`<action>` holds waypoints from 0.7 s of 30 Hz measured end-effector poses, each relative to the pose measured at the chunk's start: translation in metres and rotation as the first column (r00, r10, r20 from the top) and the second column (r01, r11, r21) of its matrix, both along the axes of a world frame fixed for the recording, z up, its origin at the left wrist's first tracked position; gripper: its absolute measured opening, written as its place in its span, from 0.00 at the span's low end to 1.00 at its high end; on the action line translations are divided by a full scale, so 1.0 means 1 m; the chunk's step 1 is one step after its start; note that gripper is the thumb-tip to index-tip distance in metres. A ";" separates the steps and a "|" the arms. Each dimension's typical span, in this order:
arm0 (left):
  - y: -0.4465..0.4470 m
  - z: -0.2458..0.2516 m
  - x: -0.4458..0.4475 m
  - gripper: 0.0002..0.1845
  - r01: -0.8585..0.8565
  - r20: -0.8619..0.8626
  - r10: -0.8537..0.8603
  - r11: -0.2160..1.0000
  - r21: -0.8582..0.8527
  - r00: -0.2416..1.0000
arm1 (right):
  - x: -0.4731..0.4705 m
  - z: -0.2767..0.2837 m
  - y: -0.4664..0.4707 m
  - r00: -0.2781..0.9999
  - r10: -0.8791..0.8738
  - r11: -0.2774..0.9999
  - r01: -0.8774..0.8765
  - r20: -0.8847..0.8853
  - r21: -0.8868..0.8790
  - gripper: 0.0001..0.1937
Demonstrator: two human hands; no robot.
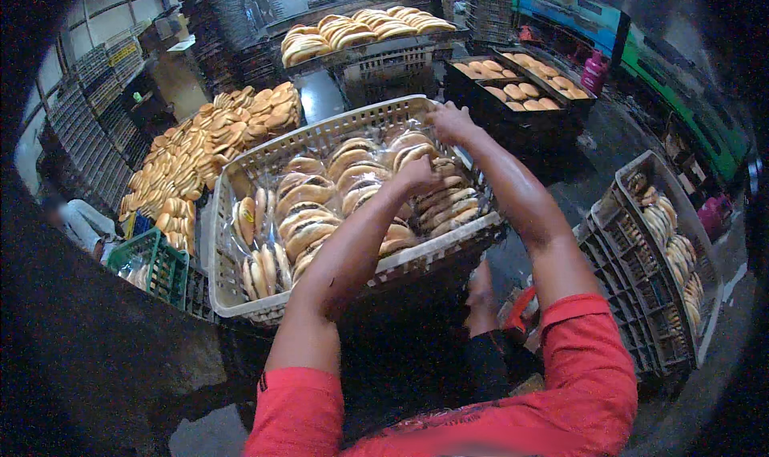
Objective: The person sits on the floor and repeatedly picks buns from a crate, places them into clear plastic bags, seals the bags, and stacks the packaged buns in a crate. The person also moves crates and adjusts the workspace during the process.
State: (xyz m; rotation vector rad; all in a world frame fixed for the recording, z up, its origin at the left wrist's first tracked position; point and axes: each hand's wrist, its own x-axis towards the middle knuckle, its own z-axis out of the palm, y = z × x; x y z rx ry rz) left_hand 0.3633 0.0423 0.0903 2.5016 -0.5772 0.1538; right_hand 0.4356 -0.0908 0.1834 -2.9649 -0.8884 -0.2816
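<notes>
A pale plastic crate stands before me, tilted in the view. Filled buns in clear plastic wrapping are packed in rows inside it. A few wrapped buns stand on edge at its left end. My left hand reaches over the rows and touches the wrapped buns towards the right side; its fingertips are hard to make out. At the crate's far right corner my right hand is curled over the rim. Darker-looking buns fill the right end, just below my left hand.
A large heap of loose buns spreads beyond the crate's left side. Behind stands a tray of stacked buns. Black baking trays lie at the back right. Stacked crates stand right, a green crate left. A seated person's leg shows at far left.
</notes>
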 end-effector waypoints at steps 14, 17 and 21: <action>0.013 0.106 -0.063 0.24 -0.378 -0.410 -0.282 0.162 -0.911 0.867 | -0.106 0.059 -0.020 0.942 0.286 0.698 -0.332 0.178 0.634 0.11; -0.010 0.147 -0.111 0.19 -0.130 -0.150 -0.145 0.134 -0.982 0.978 | -0.195 0.046 -0.034 0.697 0.251 0.700 -0.610 0.672 0.371 0.10; -0.043 0.130 -0.200 0.26 0.157 0.151 -0.045 0.268 -0.950 0.988 | -0.277 0.017 -0.071 0.866 -0.072 0.218 -0.470 0.494 0.856 0.08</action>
